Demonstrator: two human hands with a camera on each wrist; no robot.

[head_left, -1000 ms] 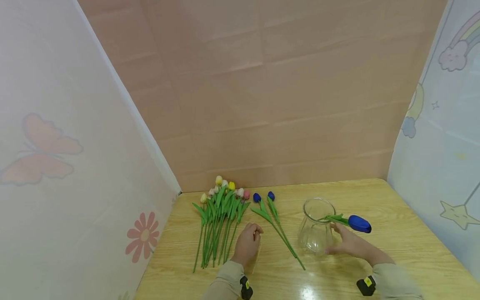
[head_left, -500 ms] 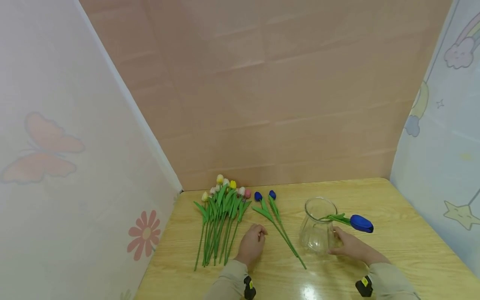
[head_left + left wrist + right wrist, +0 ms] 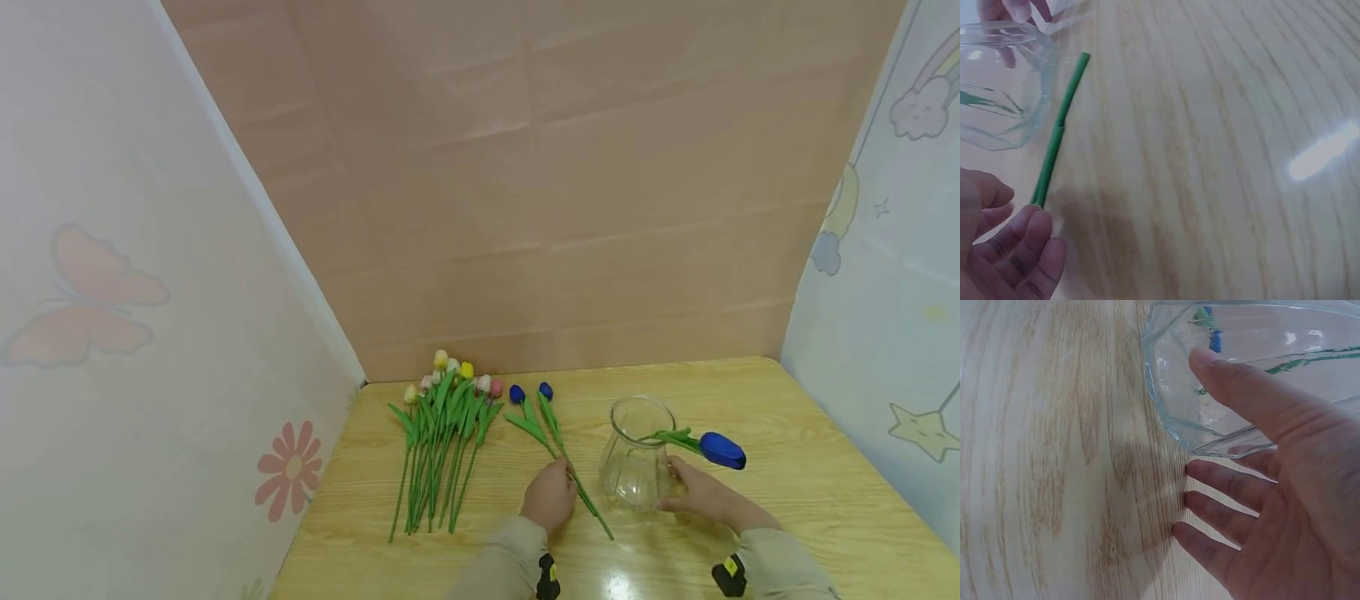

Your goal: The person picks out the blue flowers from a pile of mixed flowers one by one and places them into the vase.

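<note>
In the head view, two blue tulips (image 3: 546, 390) lie crossed on the table, their green stems slanting toward the front. My left hand (image 3: 551, 496) is at the middle of these stems. In the left wrist view its fingertips (image 3: 1036, 224) touch the green stem (image 3: 1054, 140), thumb apart from the fingers; a firm grip does not show. A clear glass vase (image 3: 632, 479) stands upright, holding one blue tulip (image 3: 722, 450) that leans out to the right. My right hand (image 3: 703, 496) rests at the vase's right side. Its thumb (image 3: 1241, 384) lies on the glass, the other fingers stretched.
A bunch of yellow, white and pink tulips (image 3: 442, 442) lies to the left on the wooden table (image 3: 352, 517). A brown sheet (image 3: 525, 183) hangs behind the table. Pale patterned walls (image 3: 187, 292) flank both sides.
My left hand has moved right, from between the bunch and the blue tulips onto the blue tulips' stems. The right hand, vase and the tulip in it stay in place.
</note>
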